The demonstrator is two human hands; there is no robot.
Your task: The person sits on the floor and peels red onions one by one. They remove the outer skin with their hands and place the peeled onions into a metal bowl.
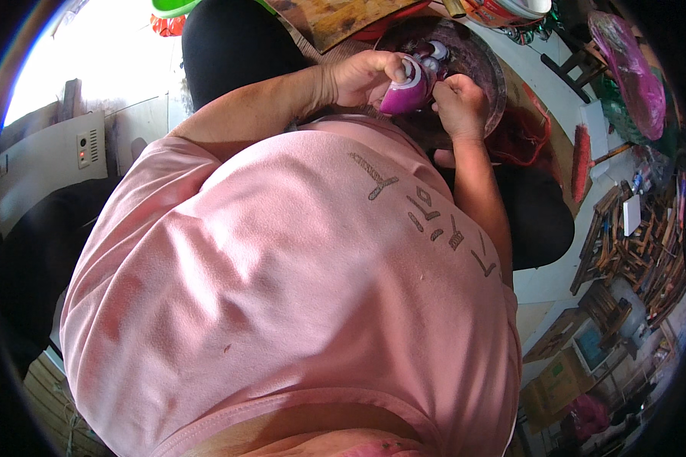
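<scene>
My left hand [366, 77] grips a cut red onion [406, 94], its purple outer layer towards me and its pale rings facing up. Close against the onion's right side is my right hand [462, 105], with its fingers curled together; whether a bit of skin is pinched between them cannot be made out. Both hands are over a dark round basin [496, 80]. Beyond the held onion, more onion pieces [438, 51] with white and purple layers lie in the basin. The near part of the basin is hidden by my hands and pink shirt.
A stained board [337, 23] lies beyond my left hand. Red netting [517, 137] sits beside the basin, near my right knee. Further right are a red-bristled brush [580, 163], a pink plastic bag [631, 74] and a heap of wood sticks [629, 245]. A bucket [497, 11] stands beyond the basin.
</scene>
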